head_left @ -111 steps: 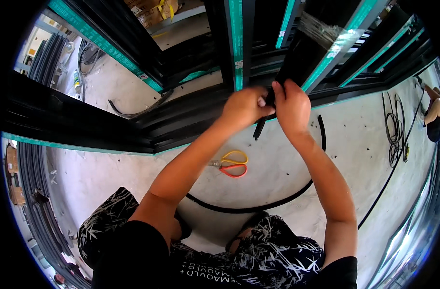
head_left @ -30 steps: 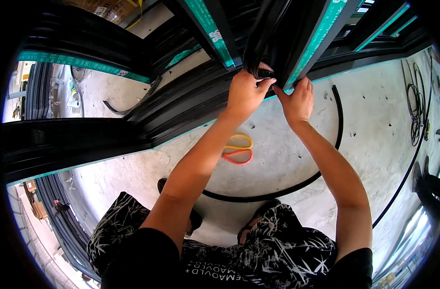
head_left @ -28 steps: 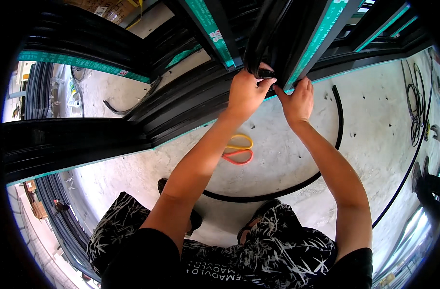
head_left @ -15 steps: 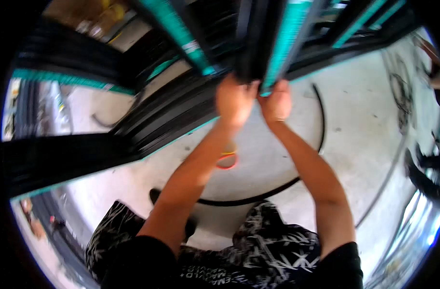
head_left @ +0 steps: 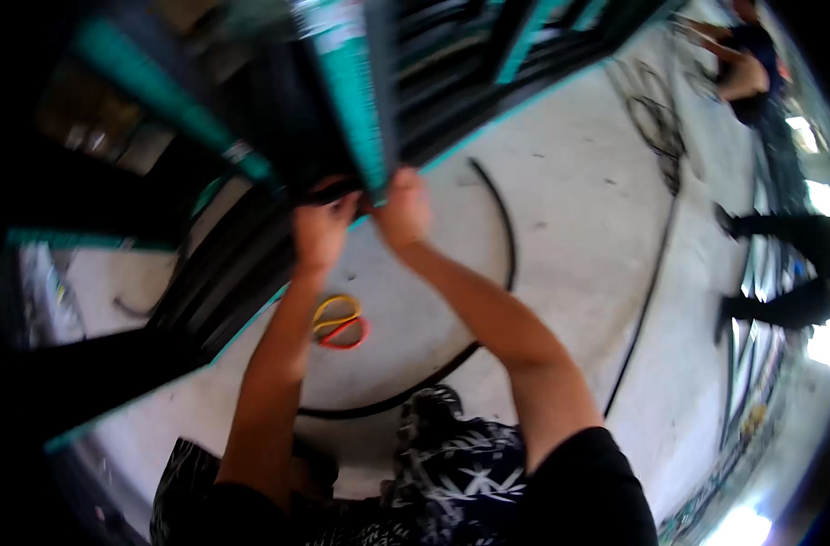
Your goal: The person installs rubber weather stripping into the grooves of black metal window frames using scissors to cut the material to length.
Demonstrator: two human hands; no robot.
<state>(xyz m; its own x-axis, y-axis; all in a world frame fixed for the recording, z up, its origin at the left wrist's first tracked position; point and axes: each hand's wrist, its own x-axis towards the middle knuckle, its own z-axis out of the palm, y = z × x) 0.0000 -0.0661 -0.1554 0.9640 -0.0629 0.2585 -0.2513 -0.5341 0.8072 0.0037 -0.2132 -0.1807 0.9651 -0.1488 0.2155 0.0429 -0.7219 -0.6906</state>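
Note:
A black frame profile with a teal strip along its face [head_left: 349,100] comes down from the top of the view. My right hand [head_left: 404,211] is closed against its lower end, the fingers pressed at the edge. Just left of it, my left hand [head_left: 322,235] has its fingers curled around a dark piece at the foot of the same profile. What exactly they pinch is blurred and partly hidden. Beneath both hands runs a stack of long black profiles [head_left: 237,259], with a thin teal edge facing the floor.
On the pale floor [head_left: 578,227], a long black strip [head_left: 513,227] curves around my feet. A yellow loop [head_left: 337,311] and a red loop [head_left: 346,335] lie together below my hands. Black cable [head_left: 656,127] coils at the right. Another person [head_left: 751,68] is at the far right.
The view has swung to the right, so the frame and my hands appear farther left. Both hands stay at the profile's lower end. More of the people at the right shows.

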